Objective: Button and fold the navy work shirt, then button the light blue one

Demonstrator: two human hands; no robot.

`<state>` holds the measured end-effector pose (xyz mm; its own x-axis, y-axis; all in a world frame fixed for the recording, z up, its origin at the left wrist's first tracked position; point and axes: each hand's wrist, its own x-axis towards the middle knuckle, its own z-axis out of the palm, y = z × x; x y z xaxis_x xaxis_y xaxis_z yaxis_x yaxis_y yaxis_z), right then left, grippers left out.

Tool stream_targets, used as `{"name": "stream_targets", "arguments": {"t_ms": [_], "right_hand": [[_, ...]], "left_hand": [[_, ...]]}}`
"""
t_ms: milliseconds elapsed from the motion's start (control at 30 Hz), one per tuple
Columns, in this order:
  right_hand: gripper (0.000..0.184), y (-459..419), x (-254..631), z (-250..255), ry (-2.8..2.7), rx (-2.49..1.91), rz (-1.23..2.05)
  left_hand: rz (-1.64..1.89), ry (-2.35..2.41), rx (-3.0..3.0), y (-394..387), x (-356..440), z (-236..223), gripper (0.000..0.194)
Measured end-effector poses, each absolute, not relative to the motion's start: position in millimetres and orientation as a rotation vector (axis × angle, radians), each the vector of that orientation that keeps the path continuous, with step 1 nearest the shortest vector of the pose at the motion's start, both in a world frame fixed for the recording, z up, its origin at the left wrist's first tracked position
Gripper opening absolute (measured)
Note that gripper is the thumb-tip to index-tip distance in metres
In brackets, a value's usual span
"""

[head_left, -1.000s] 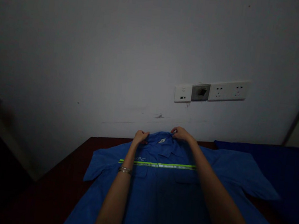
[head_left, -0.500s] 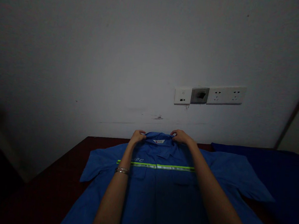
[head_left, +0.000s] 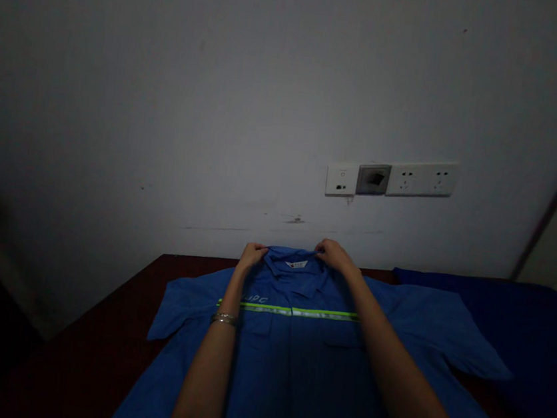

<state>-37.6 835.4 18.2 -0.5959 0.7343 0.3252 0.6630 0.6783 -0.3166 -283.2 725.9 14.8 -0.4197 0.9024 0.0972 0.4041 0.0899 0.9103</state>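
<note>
A blue short-sleeved work shirt [head_left: 260, 368] lies spread out, front up, with its collar toward the wall. Across its chest runs a yellow-green and silver reflective strip [head_left: 324, 315], and a white label [head_left: 296, 264] shows inside the neck. My left hand [head_left: 253, 254] pinches the left side of the collar. At the collar's right side, my right hand [head_left: 334, 253] is closed on the fabric in the same way. Both forearms reach over the shirt front and cover parts of it. A bracelet [head_left: 224, 319] is on my left wrist.
The shirt rests on a dark red tabletop [head_left: 109, 324] against a pale wall [head_left: 194, 105]. A darker blue cloth [head_left: 512, 316] lies at the right, partly under a sleeve. Switches and sockets [head_left: 391, 179] are set in the wall above.
The collar is now lifted and pulled straighter between my hands. My left hand has shifted slightly left, my right slightly left and up. The shirt body stays in place.
</note>
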Motion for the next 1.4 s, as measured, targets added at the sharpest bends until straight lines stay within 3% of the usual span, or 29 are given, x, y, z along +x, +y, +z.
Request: {"name": "stream_targets", "arguments": {"t_ms": [267, 400, 533, 667, 767, 900, 967, 1133, 1400], "right_hand": [[0.019, 843.5, -17.5, 34.8, -2.457, -0.977, 0.475], [0.02, 840.8, -17.4, 38.9, -2.447, -0.959, 0.567], [0.02, 834.1, -23.9, 44.8, -2.468, -0.935, 0.549], [0.019, 827.8, -27.1, 52.8, -2.484, -0.936, 0.503], [0.019, 824.7, -26.4, 59.0, -2.483, -0.95, 0.462], [0.02, 822.4, -25.4, 64.8, -2.465, -0.935, 0.409], [0.02, 821.3, -25.6, 66.3, -2.461, -0.924, 0.383], [0.02, 818.5, -25.0, 68.6, -2.435, -0.936, 0.333], [0.021, 823.7, -18.8, 63.6, -2.434, -0.965, 0.309]], "left_hand": [[1.31, 1.798, 1.303, 717.4, -290.5, 17.1, 0.022], [1.172, 2.013, 1.507, 714.5, -290.5, 27.2, 0.028], [1.095, 2.311, 1.882, 707.9, -270.0, 54.5, 0.035], [0.925, 2.314, 2.062, 705.3, -237.0, 70.2, 0.021], [0.742, 2.36, 2.042, 706.2, -219.1, 63.8, 0.019], [0.719, 2.521, 1.942, 708.3, -218.3, 48.3, 0.032], [0.716, 2.547, 1.922, 710.4, -226.3, 43.9, 0.028], [0.734, 2.422, 1.988, 716.3, -252.4, 41.6, 0.014], [0.967, 2.003, 2.163, 711.6, -276.2, 44.2, 0.019]]}}
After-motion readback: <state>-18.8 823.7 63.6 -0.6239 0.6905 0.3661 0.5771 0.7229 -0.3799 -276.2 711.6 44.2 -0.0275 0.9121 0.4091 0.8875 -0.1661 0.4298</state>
